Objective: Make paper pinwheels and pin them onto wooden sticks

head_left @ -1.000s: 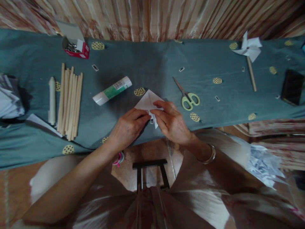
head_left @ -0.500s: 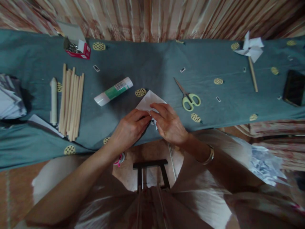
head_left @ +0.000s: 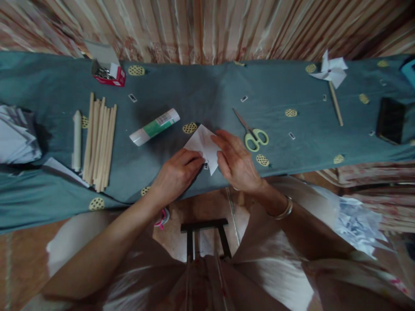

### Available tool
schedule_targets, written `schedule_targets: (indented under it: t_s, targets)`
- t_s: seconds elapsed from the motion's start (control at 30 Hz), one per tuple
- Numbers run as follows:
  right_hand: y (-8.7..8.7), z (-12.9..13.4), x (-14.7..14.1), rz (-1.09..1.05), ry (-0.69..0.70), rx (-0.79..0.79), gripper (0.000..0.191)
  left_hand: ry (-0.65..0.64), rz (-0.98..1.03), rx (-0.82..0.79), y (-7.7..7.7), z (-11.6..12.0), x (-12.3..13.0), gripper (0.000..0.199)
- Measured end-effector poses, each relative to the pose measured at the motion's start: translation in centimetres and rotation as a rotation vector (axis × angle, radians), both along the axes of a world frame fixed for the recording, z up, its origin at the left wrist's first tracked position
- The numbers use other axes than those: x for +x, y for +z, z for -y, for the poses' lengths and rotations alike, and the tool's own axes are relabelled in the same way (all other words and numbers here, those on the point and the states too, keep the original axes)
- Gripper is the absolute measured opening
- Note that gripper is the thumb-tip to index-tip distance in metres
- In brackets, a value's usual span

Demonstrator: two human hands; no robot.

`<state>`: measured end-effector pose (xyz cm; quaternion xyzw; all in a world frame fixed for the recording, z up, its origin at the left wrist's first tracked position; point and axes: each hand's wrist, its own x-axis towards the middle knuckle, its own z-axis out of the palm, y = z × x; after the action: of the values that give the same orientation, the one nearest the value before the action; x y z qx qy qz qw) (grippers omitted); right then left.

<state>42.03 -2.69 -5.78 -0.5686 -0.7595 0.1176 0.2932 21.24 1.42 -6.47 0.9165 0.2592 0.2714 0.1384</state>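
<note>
Left hand [head_left: 177, 173]: thumb and index finger pinched together on the lower-left part of 1 folded white paper [head_left: 200, 139], near its 8 o'clock side. Right hand [head_left: 240, 163]: partly open, fingers curved, thumb held apart from the index finger; fingertips at the paper's 3 o'clock edge. Exact fingertip contact there cannot be told.

Paper location: near edge of the cloth-covered tabletop [head_left: 207, 95], between the hands, 1 point toward 12 o'clock and another toward 6.

Counts, bearings from the paper:
- Glue stick [head_left: 154, 127]: 1, at 10 o'clock, lying slanted.
- Green-handled scissors [head_left: 256, 139]: 1 pair, between 2 and 3 o'clock.
- Pinwheel [head_left: 332, 72] on a stick: 1, farther out at 2 o'clock.
- Wooden sticks [head_left: 100, 144]: at least 6, at 9 o'clock; overlap prevents an exact count.
- Pale candle-like rod [head_left: 77, 140]: 1, just beyond them.
- Red box [head_left: 110, 77], open, metal pieces inside: 1, farther out at 10 o'clock.
- Paper stack [head_left: 17, 138]: 1, far 9 o'clock; sheets uncountable.
</note>
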Motion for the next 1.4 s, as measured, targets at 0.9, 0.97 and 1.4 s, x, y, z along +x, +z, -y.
schedule_targets:
  t_s: [0.9, 0.97, 1.4]
  targets:
    - [1.3, 0.3, 0.7, -0.04, -0.015, -0.071, 0.027, 0.026, -0.073, 0.159, 1.2, 0.1, -0.6, 0.023]
    - [1.1, 0.3, 0.8, -0.013, -0.011, -0.06, 0.027, 0.011, -0.105, 0.171, 1.2, 0.3, -0.3, 0.019]
    - [1.4, 0.3, 2.3, -0.133, 0.108, -0.185, 0.038, 0.009, -0.163, 0.174, 1.4, 0.8, -0.2, 0.019]
